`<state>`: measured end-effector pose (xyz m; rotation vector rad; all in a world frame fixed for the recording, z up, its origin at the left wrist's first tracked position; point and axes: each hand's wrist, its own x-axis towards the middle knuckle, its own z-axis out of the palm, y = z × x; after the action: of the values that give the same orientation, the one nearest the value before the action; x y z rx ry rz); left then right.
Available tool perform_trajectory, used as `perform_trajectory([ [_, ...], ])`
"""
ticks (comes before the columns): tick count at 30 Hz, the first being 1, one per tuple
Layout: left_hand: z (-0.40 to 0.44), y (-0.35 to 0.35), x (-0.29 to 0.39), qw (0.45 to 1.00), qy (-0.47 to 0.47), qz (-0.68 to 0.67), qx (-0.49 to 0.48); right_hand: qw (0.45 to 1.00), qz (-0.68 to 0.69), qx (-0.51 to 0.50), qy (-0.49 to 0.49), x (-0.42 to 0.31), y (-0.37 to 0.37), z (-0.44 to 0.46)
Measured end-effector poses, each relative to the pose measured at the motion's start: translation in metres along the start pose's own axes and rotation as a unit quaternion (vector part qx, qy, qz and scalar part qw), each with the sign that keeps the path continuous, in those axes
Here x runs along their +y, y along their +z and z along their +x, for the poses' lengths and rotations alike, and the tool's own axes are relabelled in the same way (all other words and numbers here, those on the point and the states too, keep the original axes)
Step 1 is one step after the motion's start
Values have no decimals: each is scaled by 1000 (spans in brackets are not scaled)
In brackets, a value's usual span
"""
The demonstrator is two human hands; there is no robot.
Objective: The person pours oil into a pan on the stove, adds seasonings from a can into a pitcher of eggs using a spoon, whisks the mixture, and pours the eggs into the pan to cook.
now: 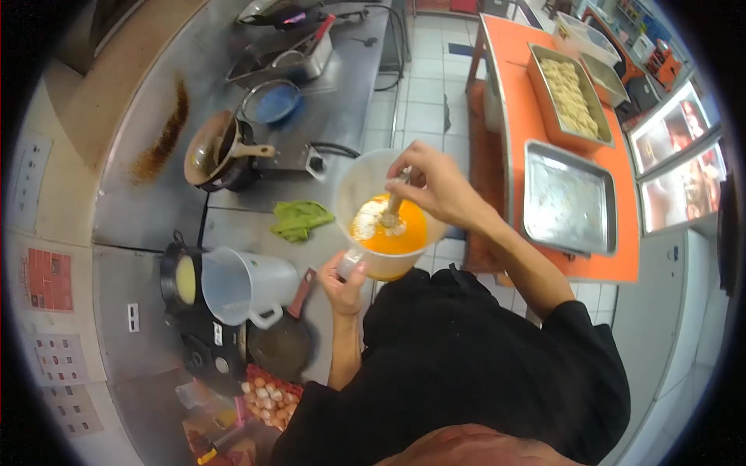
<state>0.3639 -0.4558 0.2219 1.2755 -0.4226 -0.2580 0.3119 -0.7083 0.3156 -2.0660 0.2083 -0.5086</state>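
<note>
A translucent plastic pitcher [347, 203] is tilted in front of me. It holds orange-yellow liquid [409, 232] that looks like beaten egg, with white powder [367, 220] on top. My left hand [344, 286] is closed around the pitcher's handle. From above, my right hand [437, 182] grips a short greyish, whisk-like utensil [395, 204]. Its lower end stands in the liquid and powder, and its exact kind is unclear. Left of the pitcher, a crumpled green cloth [301, 220] lies on the steel counter.
A second pitcher [256, 283], a frying pan [280, 346] and eggs [270, 400] stand at left. Behind are a pot [217, 155] on a burner and a blue-bottomed strainer [276, 102]. The orange table [505, 46] at right bears a steel tray [571, 194] and a dough-filled pan [571, 97].
</note>
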Motion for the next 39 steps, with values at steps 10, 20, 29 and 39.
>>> perform_trajectory([
  [10,140,27,3,991,-20,131,-34,965,256,-28,39,32,-17,136],
  [20,195,45,3,987,52,154,-17,931,176,-308,87,53,-56,217],
  [29,243,64,-9,968,85,237,-17,926,240,-262,127,52,-93,261],
  [39,252,79,-8,983,28,179,-43,929,172,-300,131,73,-84,254],
])
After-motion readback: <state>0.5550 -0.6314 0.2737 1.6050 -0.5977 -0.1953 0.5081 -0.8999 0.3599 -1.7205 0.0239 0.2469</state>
